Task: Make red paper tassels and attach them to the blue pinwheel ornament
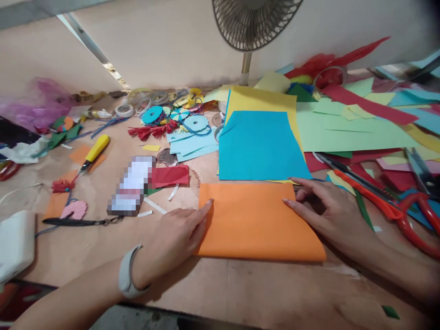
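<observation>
A sheet of orange paper (250, 220), folded over with a rounded fold along its near side, lies on the table in front of me. My left hand (182, 229) is at its left edge, index finger stretched on top and the other fingers curled against the side. At the upper right corner, my right hand (326, 206) holds the sheet, thumb on its face and index finger by the far edge. Just beyond lies a blue sheet (261, 146) over a yellow one (264, 98).
To the left lie a phone (132, 185), a yellow cutter (98, 149) and a white device (17, 245). An orange cutter (367, 190), red-handled scissors (417, 215) and green paper (354, 130) are on the right. Paper discs (195, 123) and tape rolls (124, 110) sit behind, below a fan (256, 23).
</observation>
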{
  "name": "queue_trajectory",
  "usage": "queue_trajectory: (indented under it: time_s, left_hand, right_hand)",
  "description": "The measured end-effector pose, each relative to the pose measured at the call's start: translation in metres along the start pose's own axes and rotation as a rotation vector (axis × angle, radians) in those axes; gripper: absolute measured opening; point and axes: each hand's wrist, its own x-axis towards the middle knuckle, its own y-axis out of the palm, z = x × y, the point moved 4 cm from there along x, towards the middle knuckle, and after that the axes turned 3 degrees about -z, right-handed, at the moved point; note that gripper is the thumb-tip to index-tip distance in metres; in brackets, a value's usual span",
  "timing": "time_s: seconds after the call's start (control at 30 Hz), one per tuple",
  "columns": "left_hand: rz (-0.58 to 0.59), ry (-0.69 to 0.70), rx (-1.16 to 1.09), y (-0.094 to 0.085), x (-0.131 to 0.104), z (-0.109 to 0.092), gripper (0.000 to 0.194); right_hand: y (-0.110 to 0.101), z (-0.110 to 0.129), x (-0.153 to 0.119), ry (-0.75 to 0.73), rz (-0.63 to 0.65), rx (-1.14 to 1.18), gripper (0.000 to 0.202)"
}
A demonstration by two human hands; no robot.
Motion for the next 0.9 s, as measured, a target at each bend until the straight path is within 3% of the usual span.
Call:
queue_trajectory:
  time_s: [0.57, 0.9]
  left_hand:
    - [-0.007, 0.026, -0.158, -0.0003, -0.0016, 0.0021, 0.044]
    - [0.013, -0.035, -0.287, -0.0012, -0.0026, 0.0011, 0.043]
  right_hand:
    - [0.0020, -0.0033, -0.0019, -0.027, 0.002, -0.020, 0.040]
    - [0.0029, -0.0041, -0.0013, -0.042, 0.012, -0.026, 0.038]
